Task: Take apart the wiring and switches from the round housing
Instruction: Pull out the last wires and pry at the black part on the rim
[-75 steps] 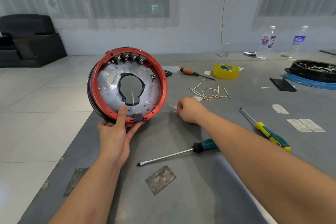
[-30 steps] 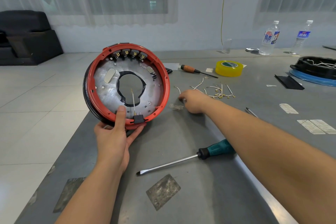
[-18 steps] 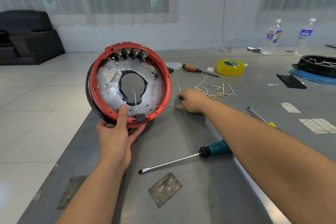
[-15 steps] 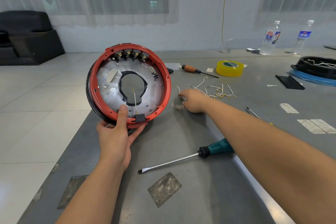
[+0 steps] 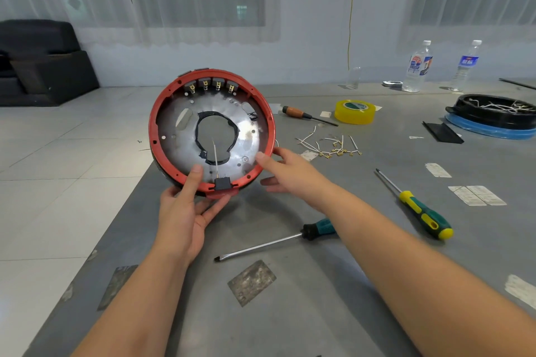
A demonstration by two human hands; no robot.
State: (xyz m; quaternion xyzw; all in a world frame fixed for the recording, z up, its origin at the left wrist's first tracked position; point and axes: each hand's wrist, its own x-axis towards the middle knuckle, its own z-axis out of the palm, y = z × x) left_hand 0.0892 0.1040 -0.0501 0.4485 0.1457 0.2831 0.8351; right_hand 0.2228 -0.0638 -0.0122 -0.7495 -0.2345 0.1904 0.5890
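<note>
A: Head view, nearest first: our left hand (image 5: 185, 211) grips the bottom of the housing (image 5: 211, 132), thumb pressed on the red rim, fingers curled behind it, holding it tilted upright over the table (image 5: 304, 313) edge. A long screwdriver (image 5: 272, 243) lies just beside our right forearm.

B: And our right hand (image 5: 290, 172)?

A: Empty, fingers spread and relaxed, the thumb tip touching the rim at its lower right. Half a second ago it lay out on the table by the loose wires (image 5: 327, 145); now it has come back to the housing.

B: So which step are we in?

A: We'd judge we are between pieces: most of the wiring is out and lies in that pile. One thin wire (image 5: 215, 155) stands up from the black connector (image 5: 222, 183) at the bottom rim, and four switches (image 5: 211, 86) sit in a row under the top rim.

B: Next move?

A: Probably a fine pinch on that wire or connector while our left hand steadies the rim. The switches may need a screwdriver; the yellow-handled one (image 5: 420, 210) lies further right.

B: Beyond?

A: A tape roll (image 5: 354, 111) and two bottles (image 5: 419, 66).
</note>
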